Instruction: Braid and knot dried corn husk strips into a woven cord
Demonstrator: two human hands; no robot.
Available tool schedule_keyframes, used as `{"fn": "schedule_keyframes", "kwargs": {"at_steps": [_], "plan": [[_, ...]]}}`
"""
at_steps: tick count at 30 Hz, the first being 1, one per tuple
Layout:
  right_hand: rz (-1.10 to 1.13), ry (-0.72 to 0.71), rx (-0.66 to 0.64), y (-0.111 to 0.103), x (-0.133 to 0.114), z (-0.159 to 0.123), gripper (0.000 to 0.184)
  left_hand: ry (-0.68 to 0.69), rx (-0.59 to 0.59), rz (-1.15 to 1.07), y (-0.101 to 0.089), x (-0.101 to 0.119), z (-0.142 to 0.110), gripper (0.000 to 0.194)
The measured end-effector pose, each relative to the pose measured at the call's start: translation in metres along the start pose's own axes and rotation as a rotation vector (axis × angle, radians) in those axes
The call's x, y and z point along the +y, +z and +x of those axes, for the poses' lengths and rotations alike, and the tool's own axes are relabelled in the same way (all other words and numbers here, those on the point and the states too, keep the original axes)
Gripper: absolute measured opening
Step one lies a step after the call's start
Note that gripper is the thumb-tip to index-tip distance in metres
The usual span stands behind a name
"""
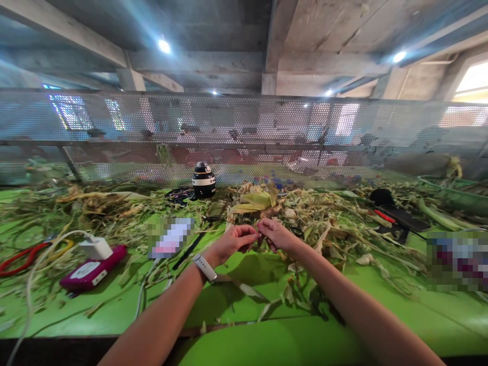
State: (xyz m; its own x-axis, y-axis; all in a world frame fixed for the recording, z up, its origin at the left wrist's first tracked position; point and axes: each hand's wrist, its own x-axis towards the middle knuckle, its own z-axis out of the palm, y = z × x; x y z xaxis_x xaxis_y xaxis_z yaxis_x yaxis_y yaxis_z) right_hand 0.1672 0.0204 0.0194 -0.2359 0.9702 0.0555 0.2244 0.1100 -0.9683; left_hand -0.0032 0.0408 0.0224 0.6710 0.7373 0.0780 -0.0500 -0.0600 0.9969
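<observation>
My left hand, with a white band on its wrist, is closed in a pinch over the middle of the green table. Close beside it, fingertips almost touching, my right hand pinches too. Whatever lies between the fingers is small and dark, and I cannot make it out. Just beyond both hands sits a yellow-green husk-like bundle of leaves on a heap of dry plant scraps. Loose strips of the same leafy stuff lie below my hands.
A phone with a cable lies left of my hands. Further left are a magenta power strip with a white charger and red-handled scissors. A black-and-white jar-shaped object stands before the perforated metal screen. A green basket is at right.
</observation>
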Motion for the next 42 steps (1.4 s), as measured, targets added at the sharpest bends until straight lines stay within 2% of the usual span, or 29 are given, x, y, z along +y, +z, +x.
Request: {"fn": "schedule_keyframes", "kwargs": {"at_steps": [8, 13, 18, 22, 28, 33, 37, 40, 42], "plan": [[0.082, -0.042, 0.024, 0.004, -0.006, -0.004, 0.042, -0.009, 0.011, -0.054, -0.004, -0.004, 0.001, 0.036], [0.135, -0.061, 0.02, 0.004, -0.005, -0.004, 0.045, 0.012, 0.067, -0.175, -0.007, -0.004, 0.004, 0.034], [0.304, -0.023, -0.051, -0.001, -0.005, -0.007, 0.046, 0.022, 0.115, -0.23, -0.008, -0.002, 0.005, 0.034], [0.338, 0.007, -0.094, -0.003, -0.009, -0.011, 0.043, 0.009, 0.169, -0.205, -0.008, -0.003, 0.005, 0.036], [0.345, -0.012, -0.014, -0.001, -0.004, -0.008, 0.045, -0.026, 0.167, -0.212, -0.006, -0.008, 0.007, 0.034], [0.245, -0.04, 0.175, -0.002, 0.002, -0.001, 0.047, 0.012, 0.183, -0.245, -0.007, -0.009, 0.004, 0.025], [0.094, -0.151, 0.243, 0.0, 0.002, -0.001, 0.047, -0.004, 0.244, -0.051, -0.008, -0.01, 0.004, 0.006], [-0.059, -0.294, 0.299, 0.006, 0.003, -0.003, 0.038, 0.025, 0.312, 0.105, -0.005, -0.012, 0.007, 0.007], [-0.163, -0.34, 0.282, 0.013, 0.005, -0.005, 0.032, 0.093, 0.322, 0.225, -0.003, -0.014, 0.009, 0.009]]}}
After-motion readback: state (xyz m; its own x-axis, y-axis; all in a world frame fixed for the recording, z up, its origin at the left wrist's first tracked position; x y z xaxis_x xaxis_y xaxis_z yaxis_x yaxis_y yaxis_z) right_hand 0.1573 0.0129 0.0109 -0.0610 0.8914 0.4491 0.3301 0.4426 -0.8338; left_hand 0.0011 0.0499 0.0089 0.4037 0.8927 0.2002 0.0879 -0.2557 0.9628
